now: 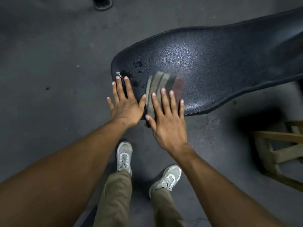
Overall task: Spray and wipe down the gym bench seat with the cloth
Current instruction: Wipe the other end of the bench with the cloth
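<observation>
The black padded gym bench seat (205,63) runs from the centre to the upper right, with wet spray spots near its left end. A folded grey and dark red cloth (161,86) lies on the near part of the seat. My right hand (167,118) presses flat on the cloth, fingers spread. My left hand (124,102) rests flat on the seat's left end beside the cloth, fingers apart, holding nothing. No spray bottle is in view.
Dark grey rubber floor (49,71) surrounds the bench. A wooden frame (278,149) stands at the right edge below the seat. A dark object (102,4) sits at the top edge. My legs and grey shoes (124,156) are below the hands.
</observation>
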The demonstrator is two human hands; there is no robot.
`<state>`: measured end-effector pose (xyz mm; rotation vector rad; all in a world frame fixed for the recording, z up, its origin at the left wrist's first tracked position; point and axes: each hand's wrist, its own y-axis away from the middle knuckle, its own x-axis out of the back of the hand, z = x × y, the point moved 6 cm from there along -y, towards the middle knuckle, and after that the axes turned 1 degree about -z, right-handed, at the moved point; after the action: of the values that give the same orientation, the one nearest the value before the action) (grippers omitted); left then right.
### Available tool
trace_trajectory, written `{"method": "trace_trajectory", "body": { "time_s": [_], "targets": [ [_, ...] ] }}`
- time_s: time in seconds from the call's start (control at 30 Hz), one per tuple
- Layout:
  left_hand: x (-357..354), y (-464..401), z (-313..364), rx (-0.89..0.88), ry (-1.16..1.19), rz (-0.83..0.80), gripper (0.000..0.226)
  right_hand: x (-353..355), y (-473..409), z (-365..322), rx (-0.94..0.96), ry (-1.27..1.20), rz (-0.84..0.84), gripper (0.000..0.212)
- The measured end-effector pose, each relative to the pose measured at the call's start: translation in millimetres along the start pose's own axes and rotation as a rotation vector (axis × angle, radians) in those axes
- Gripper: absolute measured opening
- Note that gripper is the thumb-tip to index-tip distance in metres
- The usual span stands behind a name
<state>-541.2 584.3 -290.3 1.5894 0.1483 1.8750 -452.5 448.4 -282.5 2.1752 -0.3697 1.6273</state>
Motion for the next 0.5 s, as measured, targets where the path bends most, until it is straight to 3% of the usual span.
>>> {"method": "trace_trajectory", "body": {
  "time_s": [0.13, 0.2, 0.3, 0.4, 0.5],
  "targets": [
    [5, -1, 2, -0.020, 0.003, -0.044, 0.090, 4, 14, 31, 0.039, 0.121, 0.026, 0.068],
    [11, -2, -1, -0.074, -0.008, -0.010, 0.089, 9, 13, 55, -0.064, 0.130, 0.057, 0.067],
    [29, -2, -14, -0.228, -0.041, 0.181, 0.082, 14, 3, 71, -0.293, 0.053, 0.092, 0.069],
    [44, -18, -27, -0.359, -0.078, 0.240, 0.080, 12, -14, 47, -0.403, -0.005, 0.137, 0.073],
    [63, -57, -30, -0.382, -0.059, 0.252, 0.080, 5, -32, 0, -0.343, -0.004, 0.142, 0.072]
  ]
}}
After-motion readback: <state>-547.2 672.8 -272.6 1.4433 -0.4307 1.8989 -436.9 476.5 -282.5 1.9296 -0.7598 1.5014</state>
